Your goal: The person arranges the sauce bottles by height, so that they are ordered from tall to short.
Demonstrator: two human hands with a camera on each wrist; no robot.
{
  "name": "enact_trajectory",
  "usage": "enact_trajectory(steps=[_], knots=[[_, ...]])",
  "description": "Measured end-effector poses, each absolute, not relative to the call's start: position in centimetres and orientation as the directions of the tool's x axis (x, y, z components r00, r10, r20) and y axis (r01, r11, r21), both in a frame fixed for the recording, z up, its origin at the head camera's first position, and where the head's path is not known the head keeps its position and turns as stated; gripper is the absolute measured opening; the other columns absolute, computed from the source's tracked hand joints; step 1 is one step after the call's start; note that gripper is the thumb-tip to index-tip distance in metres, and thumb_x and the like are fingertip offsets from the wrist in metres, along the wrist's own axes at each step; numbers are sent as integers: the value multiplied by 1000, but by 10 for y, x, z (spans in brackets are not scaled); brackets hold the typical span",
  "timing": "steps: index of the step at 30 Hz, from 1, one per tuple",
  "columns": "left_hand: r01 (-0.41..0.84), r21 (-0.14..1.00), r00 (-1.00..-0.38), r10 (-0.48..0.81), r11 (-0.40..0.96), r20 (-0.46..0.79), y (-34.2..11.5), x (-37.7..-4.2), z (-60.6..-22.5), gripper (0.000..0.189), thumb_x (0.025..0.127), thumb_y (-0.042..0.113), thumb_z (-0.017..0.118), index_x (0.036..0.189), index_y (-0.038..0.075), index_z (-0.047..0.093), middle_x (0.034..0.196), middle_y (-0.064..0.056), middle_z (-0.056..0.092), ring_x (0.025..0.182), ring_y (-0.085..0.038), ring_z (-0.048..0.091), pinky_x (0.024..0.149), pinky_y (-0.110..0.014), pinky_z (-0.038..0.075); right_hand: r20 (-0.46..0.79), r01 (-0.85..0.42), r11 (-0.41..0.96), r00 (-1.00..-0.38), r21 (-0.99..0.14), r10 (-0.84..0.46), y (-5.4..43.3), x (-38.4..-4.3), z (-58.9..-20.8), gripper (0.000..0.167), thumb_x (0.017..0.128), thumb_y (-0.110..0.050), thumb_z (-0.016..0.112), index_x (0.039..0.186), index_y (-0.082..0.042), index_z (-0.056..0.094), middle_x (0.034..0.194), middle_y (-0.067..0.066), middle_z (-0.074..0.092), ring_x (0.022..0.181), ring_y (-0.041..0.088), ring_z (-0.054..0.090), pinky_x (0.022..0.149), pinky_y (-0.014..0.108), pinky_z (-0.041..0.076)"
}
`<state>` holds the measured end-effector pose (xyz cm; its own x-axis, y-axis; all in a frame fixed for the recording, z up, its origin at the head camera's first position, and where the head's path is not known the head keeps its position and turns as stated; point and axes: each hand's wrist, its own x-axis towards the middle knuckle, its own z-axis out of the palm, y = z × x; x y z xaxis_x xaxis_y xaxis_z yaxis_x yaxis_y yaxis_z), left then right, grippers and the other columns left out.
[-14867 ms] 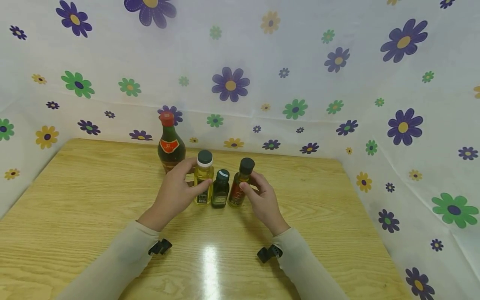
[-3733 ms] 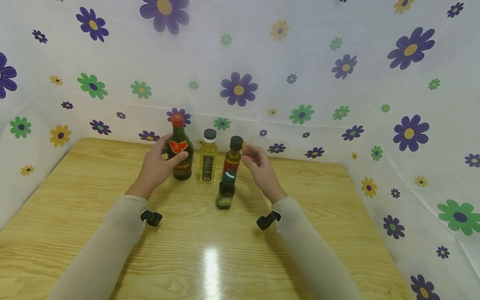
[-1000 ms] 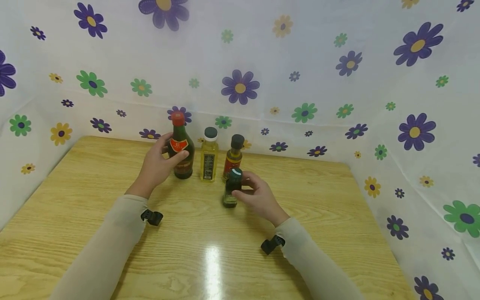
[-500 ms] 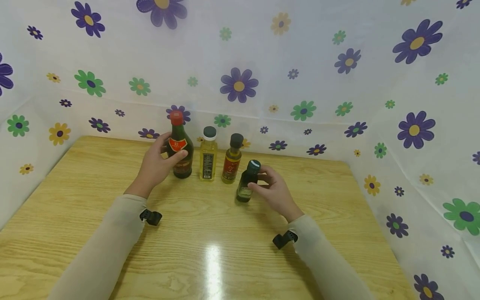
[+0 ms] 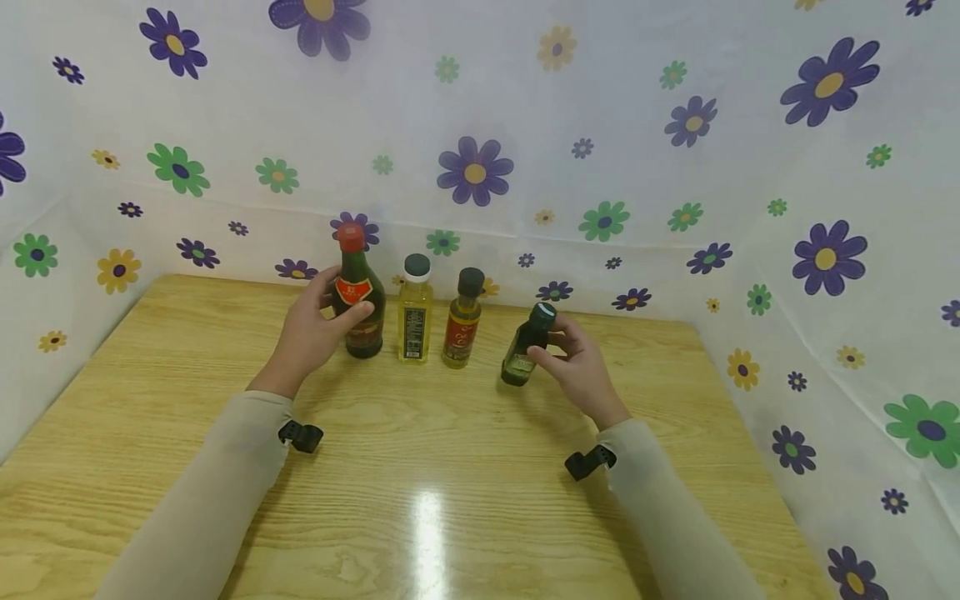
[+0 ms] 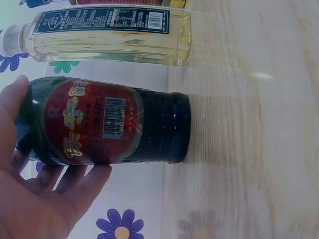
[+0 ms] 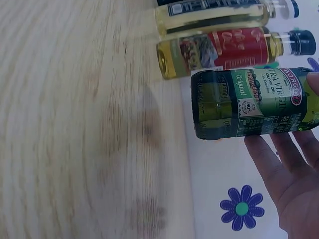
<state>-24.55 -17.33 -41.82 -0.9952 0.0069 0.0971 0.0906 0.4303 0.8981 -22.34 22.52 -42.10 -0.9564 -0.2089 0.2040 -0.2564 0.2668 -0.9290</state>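
My left hand [image 5: 309, 337] holds a dark vinegar bottle [image 5: 363, 325] with a red cap, standing upright at the back left. In the left wrist view, its red label [image 6: 92, 122] faces the camera and my fingers wrap its upper part. My right hand [image 5: 581, 371] grips a small green olive oil bottle [image 5: 525, 350] with a dark cap. It leans, its base to the left, and in the right wrist view my fingers [image 7: 271, 167] lie along its side, with a gap between its base and the wooden table. Its label [image 7: 269, 97] reads olive oil.
Between my hands stand a clear bottle of yellow oil [image 5: 415, 321] and a red-labelled oil bottle [image 5: 461, 329], in a row with the vinegar. Behind the wooden table [image 5: 360, 475] hangs a white flowered cloth [image 5: 525, 108], which also runs along the right side.
Since 14.9 s ago, the yellow and red-labelled oil bottles have moved back beside the vinegar. Within the last second my right hand has carried the olive oil rightward. The left hand stays put.
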Motion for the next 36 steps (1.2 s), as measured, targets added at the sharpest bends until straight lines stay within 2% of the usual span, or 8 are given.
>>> enact_trajectory(steps=[7,12,20,22,31,36], knots=[[92,895,-995,1,436,101,-175,-245,-418,90,91,63,69,163,25,30,158,-14,45,144,-42,42,112,-70,36,188,-235,280,-965,-931,-185,232,-235,-426,45,97,-14,74,137,-6,56,139,12,56,125,29,59,92,24,56],[91,896,-995,1,436,100,-176,-245,-417,89,91,62,70,163,26,30,158,-13,45,144,-42,42,112,-71,36,224,-274,291,-955,-917,-194,230,-242,-430,45,98,-13,73,139,-7,57,138,13,57,125,30,60,95,26,56],[95,899,-995,3,428,104,-174,-245,-417,86,93,56,72,162,24,32,155,-15,47,142,-44,43,111,-71,37,244,-303,314,-946,-900,-213,224,-251,-431,48,97,-12,74,142,-5,55,138,17,57,127,36,59,106,50,52],[101,900,-994,3,424,110,-173,-245,-417,85,93,56,72,161,24,33,154,-14,49,141,-43,44,111,-70,37,240,-300,326,-948,-897,-210,223,-253,-432,49,97,-11,74,142,-6,56,138,17,58,128,35,59,106,52,52],[95,899,-994,-4,428,108,-173,-244,-417,84,93,55,72,162,25,33,155,-14,48,142,-43,44,111,-71,36,235,-307,328,-941,-893,-242,214,-257,-434,50,96,-2,72,142,-1,55,142,23,56,128,41,59,105,52,52],[97,899,-994,1,426,107,-173,-245,-417,85,93,57,72,162,25,32,156,-15,47,142,-43,44,111,-71,36,234,-313,335,-938,-889,-255,203,-244,-416,45,96,0,71,139,4,55,139,25,56,128,43,59,104,50,53]])
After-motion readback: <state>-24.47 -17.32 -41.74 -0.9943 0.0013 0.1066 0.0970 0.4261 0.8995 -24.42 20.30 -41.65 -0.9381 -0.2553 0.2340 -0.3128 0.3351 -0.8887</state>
